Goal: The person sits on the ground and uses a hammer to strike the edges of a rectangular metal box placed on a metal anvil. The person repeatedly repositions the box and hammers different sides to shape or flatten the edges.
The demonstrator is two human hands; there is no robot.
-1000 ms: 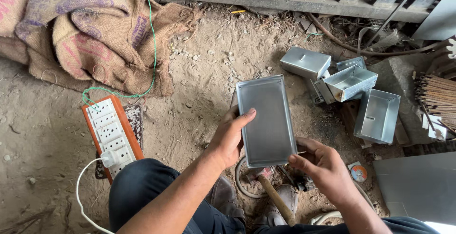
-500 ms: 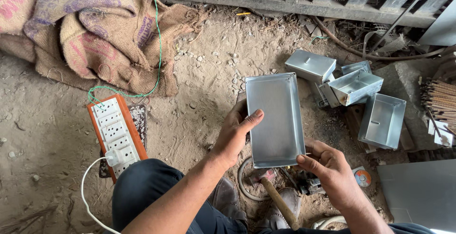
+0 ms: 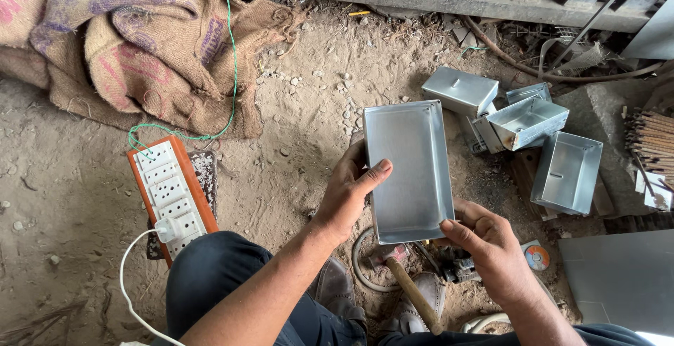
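A shallow metal tray is held open side up above the dirt floor, between both hands. The left hand is closed on the tray's left edge: the thumb is laid across the inner face, the other fingers are hidden behind it. The right hand is closed on the tray's near right corner, the thumb pressed on the rim, the fingers curled beneath.

Relative to the tray:
- Just right and slightly beyond, a cluster of small metal boxes is seen on the floor, some open, one closed; the largest open box is nearest the tray's right edge.
- Below the near edge, a hammer with a wooden handle is lying on the floor by the person's shoes, beside a loop of cable.
- Well left, an orange and white power strip is lying flat, one white plug inserted, a green wire leading away.
- Far left and beyond, burlap sacks are heaped.
- At far right, a bundle of thin rods is partly seen.
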